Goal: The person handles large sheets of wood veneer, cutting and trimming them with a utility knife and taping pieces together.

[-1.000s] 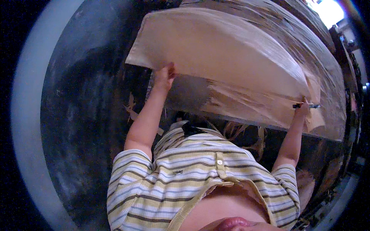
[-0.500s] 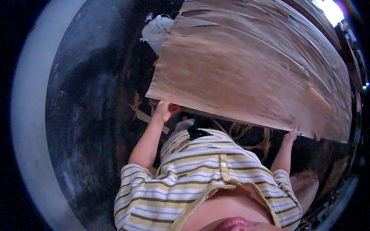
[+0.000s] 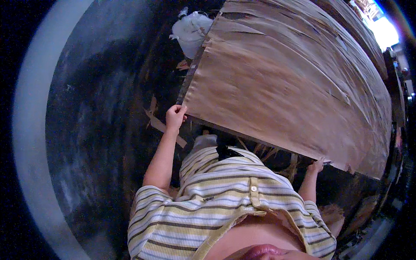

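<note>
A large, thin brown sheet of wood veneer [image 3: 260,91] lies on top of a broad stack in front of me, its surface rippled toward the far side. At the sheet's near left corner, my left hand [image 3: 175,116] is closed, with thumb and fingers pinching the edge. Further right along the near edge, my right hand [image 3: 317,164] grips the sheet with its thumb on top; its other fingers are mostly hidden. Next to those right fingers shows a small shiny thing [image 3: 327,163], too small to make out. A dark strip of the stack's side shows along the left edge.
Beyond the stack's left side stands a white bucket or bag-lined container [image 3: 190,37]. Torn veneer scraps [image 3: 161,123] lie on the dark floor left of me, and stringy strips [image 3: 266,152] lie below the near edge. Bright light [image 3: 383,32] enters at the far right.
My left hand has gone from loosely spread under the near edge to pinching the corner. The sheet's left edge now sits further right, baring a dark strip. The view has shifted slightly.
</note>
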The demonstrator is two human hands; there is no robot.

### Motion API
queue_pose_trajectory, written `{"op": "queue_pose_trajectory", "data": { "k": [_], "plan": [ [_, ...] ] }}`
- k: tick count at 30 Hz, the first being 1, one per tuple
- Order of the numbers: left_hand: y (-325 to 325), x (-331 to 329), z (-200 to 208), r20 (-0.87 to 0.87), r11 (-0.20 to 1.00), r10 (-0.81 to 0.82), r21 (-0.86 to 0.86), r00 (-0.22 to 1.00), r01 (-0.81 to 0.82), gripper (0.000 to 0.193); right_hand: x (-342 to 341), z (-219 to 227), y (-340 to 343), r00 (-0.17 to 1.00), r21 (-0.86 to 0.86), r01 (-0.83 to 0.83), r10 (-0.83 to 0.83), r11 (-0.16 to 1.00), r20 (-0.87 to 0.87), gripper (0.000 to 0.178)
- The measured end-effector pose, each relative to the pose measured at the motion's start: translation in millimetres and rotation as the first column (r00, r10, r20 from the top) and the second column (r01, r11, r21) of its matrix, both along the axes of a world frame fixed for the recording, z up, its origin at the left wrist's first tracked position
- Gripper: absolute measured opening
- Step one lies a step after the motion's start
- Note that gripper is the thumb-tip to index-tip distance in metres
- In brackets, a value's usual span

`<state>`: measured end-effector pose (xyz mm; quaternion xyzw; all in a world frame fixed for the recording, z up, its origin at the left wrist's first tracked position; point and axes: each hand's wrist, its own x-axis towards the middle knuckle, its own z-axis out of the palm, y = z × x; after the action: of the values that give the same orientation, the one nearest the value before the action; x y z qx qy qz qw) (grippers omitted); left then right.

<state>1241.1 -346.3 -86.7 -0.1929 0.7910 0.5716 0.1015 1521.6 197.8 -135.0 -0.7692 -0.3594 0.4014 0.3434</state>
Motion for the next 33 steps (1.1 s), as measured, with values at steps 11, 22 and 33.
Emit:
{"op": "queue_pose_trajectory", "data": {
  "k": [11, 22, 33],
  "plan": [
    [-2.6, -18.9, 13.3, -0.171, 0.872, -0.211, -0.478, 0.962, 0.106, 0.032, 25.2, -44.6, 11.9, 0.988, 0.080, -0.138, 0.143, 0.987, -0.062, 0.027],
    [10.0, -0.6, 18.9, -0.155, 0.822, -0.399, -0.497, 0.904, 0.278, 0.029, 35.4, -28.7, 33.4, 0.992, 0.170, -0.084, 0.067, 0.982, 0.106, 0.028],
    [-39.0, 18.9, 39.4, -0.122, 0.734, -0.443, -0.618, 0.888, 0.281, 0.028, 32.0, 19.5, -32.8, 0.988, 0.107, -0.127, 0.116, 0.986, 0.107, 0.039]
  ]
}}
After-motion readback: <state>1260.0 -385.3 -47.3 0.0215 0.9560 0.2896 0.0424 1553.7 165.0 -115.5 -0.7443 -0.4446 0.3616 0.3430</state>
